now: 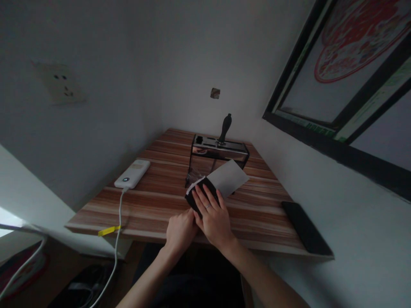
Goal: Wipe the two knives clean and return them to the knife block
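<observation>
Black pouch-like piece (190, 199) sits under the right hand (212, 219), fingers extended flat over it. White sheet (228, 177) juts right, past the fingertips. Left hand (181, 229) curled at the near edge; can't tell its grip. Handled metal device (236, 146) beyond the fingers. Probably a pressing/steadying step; next move likely needs steady support.

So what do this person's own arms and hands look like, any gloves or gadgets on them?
No gloves or gadgets show. The left hand is bare, without a visible ring. The right hand wears a thin, pale ring on one finger. Both forearms are uncovered as far as the picture shows, with no sleeves, watch or cables on them.
</observation>
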Motion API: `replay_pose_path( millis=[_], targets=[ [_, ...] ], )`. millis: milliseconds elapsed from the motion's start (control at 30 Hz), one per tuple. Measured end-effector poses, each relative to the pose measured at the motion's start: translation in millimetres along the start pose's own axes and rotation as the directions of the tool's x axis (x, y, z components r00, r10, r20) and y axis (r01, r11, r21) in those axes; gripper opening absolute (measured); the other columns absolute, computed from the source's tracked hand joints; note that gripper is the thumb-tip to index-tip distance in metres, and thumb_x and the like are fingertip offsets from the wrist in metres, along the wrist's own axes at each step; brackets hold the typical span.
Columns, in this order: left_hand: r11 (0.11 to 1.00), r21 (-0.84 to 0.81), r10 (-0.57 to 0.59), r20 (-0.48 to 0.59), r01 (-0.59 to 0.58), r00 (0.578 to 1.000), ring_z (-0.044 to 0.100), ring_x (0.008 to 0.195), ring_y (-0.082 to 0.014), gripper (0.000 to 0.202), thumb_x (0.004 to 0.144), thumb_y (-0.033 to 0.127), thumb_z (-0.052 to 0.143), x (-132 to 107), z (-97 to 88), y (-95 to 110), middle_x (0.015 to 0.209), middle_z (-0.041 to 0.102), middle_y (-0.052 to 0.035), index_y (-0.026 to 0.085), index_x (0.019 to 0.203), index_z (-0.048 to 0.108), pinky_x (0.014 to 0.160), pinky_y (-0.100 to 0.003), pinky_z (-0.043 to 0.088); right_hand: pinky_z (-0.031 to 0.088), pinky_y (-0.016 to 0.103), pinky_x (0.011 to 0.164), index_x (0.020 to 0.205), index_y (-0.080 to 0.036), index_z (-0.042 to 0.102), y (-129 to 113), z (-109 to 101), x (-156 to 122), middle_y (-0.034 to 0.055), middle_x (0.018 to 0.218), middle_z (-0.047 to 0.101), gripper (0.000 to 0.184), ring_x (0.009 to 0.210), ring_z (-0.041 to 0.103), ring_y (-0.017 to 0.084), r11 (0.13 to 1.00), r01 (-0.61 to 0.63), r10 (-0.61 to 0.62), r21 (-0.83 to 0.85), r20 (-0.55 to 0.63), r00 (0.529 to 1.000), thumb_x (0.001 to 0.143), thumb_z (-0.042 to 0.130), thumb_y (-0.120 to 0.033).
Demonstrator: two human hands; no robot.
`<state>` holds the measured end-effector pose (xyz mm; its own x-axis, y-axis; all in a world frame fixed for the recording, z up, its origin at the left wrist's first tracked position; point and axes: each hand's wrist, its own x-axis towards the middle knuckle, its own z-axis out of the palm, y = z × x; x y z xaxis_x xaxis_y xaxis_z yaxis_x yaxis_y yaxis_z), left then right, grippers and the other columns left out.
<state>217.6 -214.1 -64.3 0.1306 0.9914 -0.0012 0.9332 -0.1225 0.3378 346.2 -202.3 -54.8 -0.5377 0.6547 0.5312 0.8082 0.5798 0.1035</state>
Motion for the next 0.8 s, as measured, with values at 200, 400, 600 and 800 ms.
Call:
replay_pose_path(
  millis=[200, 400, 600, 800],
  targets=[
    [0.999, 0.033, 0.029, -0.014, -0.028, 0.999, 0.068, 0.091, -0.0247, 0.017, 0.089, 0.030, 0.043, 1.1, 1.2, -0.8, 0.096, 0.072, -0.0064, 0.023, 0.101, 0.054, 0.070, -0.030, 0.046, 0.004, 0.043, 0.116, 0.145, -0.017, 0.032, 16.4, -4.4, 2.0, 0.0002, 0.152, 0.026, 0.050, 0.141, 0.018, 0.019, 0.999, -0.015, 0.015, -0.037, -0.013, 1.000, 0.098, 0.037, -0.031],
    [0.997, 0.057, 0.059, -0.033, -0.057, 0.998, 0.069, 0.088, -0.0241, 0.016, 0.087, 0.032, 0.047, 0.1, 2.4, -1.0, 0.094, 0.072, -0.0032, 0.025, 0.100, 0.053, 0.066, -0.029, 0.045, 0.010, 0.046, 0.115, 0.144, -0.016, 0.034, 49.5, -15.9, 5.7, 0.0019, 0.151, 0.029, 0.047, 0.141, 0.021, 0.021, 0.991, -0.092, 0.088, -0.093, -0.040, 0.995, 0.098, 0.035, -0.027],
    [0.996, 0.057, 0.069, -0.040, -0.067, 0.997, 0.069, 0.088, -0.0238, 0.015, 0.087, 0.032, 0.046, 0.0, 1.9, -0.6, 0.095, 0.072, -0.0018, 0.025, 0.099, 0.052, 0.065, -0.028, 0.044, 0.013, 0.049, 0.114, 0.144, -0.015, 0.035, 83.2, -24.6, 12.0, 0.0046, 0.150, 0.032, 0.047, 0.141, 0.021, 0.022, 0.971, -0.199, 0.180, -0.136, -0.139, 0.974, 0.099, 0.031, -0.028],
    [0.996, 0.072, 0.047, -0.014, -0.046, 0.999, 0.068, 0.089, -0.0233, 0.015, 0.088, 0.033, 0.045, 0.5, 0.7, 0.5, 0.096, 0.072, -0.0030, 0.025, 0.099, 0.052, 0.067, -0.028, 0.044, 0.011, 0.053, 0.114, 0.144, -0.013, 0.034, 88.2, -25.2, 18.1, 0.0076, 0.150, 0.034, 0.047, 0.141, 0.019, 0.024, 0.955, -0.267, 0.235, -0.128, -0.219, 0.947, 0.100, 0.029, -0.029]
  ],
)
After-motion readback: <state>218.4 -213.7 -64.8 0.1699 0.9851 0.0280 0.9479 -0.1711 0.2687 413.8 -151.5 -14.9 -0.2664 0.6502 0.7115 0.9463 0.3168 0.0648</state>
